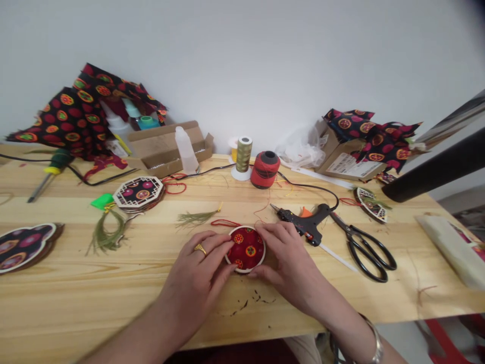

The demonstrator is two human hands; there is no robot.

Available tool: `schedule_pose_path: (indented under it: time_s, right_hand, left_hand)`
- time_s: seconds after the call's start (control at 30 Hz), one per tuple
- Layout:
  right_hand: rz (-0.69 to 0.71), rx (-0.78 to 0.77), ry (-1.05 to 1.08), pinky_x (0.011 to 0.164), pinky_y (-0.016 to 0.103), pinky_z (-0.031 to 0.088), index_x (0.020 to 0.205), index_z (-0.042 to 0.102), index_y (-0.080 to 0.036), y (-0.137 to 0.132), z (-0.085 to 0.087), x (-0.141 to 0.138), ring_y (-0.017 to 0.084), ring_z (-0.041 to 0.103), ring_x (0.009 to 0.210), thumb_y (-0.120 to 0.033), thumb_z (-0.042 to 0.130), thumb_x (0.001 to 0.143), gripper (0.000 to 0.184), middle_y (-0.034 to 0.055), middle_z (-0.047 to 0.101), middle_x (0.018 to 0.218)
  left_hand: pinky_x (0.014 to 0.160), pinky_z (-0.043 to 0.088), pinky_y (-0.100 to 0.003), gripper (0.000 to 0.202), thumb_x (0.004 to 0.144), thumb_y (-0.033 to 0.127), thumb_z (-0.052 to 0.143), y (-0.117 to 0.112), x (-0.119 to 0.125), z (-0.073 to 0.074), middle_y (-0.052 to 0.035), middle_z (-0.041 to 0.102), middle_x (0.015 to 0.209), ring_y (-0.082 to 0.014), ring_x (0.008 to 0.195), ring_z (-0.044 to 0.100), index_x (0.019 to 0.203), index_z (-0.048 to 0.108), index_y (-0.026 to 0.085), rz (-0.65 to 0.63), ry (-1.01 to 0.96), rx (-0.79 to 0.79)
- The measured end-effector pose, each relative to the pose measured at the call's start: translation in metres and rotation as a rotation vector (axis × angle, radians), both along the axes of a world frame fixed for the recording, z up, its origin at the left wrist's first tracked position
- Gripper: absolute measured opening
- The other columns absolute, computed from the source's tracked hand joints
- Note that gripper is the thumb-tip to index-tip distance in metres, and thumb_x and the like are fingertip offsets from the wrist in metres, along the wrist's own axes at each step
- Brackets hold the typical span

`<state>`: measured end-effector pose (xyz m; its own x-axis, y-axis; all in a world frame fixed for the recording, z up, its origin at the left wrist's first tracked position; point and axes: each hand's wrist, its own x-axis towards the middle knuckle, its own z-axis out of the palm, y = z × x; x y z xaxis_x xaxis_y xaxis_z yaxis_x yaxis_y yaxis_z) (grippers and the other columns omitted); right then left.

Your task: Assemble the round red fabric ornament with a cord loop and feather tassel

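Note:
Between my two hands lies a round pendant (248, 248) with a pale wooden rim and dark red patterned fabric inside. A red cord loop (225, 222) sticks out from its upper left edge. My left hand (204, 263) grips the left side of the rim with fingers and thumb; a ring is on one finger. On the opposite side, my right hand (282, 255) holds the rim, thumb at the bottom and fingers at the top. A green tassel (199, 217) rests on the table just beyond the pendant.
To the right lie a black glue gun (303, 222) and scissors (366, 247). Behind stand red thread (265, 170) and green thread (244, 154). An octagonal pendant stack (139, 193), a screwdriver (49, 174) and a cardboard box (166, 149) are on the left. A black pole (435, 164) slants in at right.

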<state>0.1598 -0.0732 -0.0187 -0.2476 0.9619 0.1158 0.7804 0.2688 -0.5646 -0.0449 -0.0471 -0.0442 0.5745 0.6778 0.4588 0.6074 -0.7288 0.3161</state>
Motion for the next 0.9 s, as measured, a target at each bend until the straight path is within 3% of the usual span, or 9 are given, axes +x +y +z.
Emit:
schedule_pose_path:
  time_s: [0.23, 0.47, 0.9]
  right_hand:
    - [-0.008, 0.013, -0.008, 0.093, 0.045, 0.041, 0.124, 0.05, -0.022, 0.001, -0.003, 0.0, 0.027, 0.042, 0.106, -0.029, 0.075, 0.068, 0.062, 0.0072, 0.054, 0.118]
    - [-0.01, 0.021, -0.006, 0.092, 0.046, 0.041, 0.123, 0.051, -0.022, 0.0, -0.004, -0.001, 0.027, 0.043, 0.106, -0.031, 0.075, 0.068, 0.061, 0.0085, 0.054, 0.117]
    - [-0.053, -0.012, 0.003, 0.091, 0.046, 0.04, 0.119, 0.052, -0.021, 0.002, -0.005, -0.002, 0.027, 0.044, 0.106, -0.031, 0.078, 0.064, 0.062, 0.0082, 0.053, 0.118]
  left_hand:
    - [0.1, 0.034, -0.047, 0.041, 0.085, 0.018, 0.052, 0.001, 0.005, 0.014, -0.0112, 0.053, 0.128, -0.0275, 0.12, 0.037, 0.125, 0.047, 0.015, 0.019, 0.05, -0.097]
    - [0.093, 0.034, -0.052, 0.057, 0.083, 0.021, 0.054, 0.007, 0.015, 0.012, -0.012, 0.063, 0.113, -0.0303, 0.119, 0.035, 0.137, 0.034, 0.018, 0.04, 0.144, -0.262]
    - [0.09, 0.033, -0.048, 0.062, 0.079, 0.026, 0.061, 0.012, 0.014, 0.005, -0.0115, 0.064, 0.112, -0.0291, 0.112, 0.042, 0.135, 0.035, 0.02, 0.051, 0.163, -0.241]
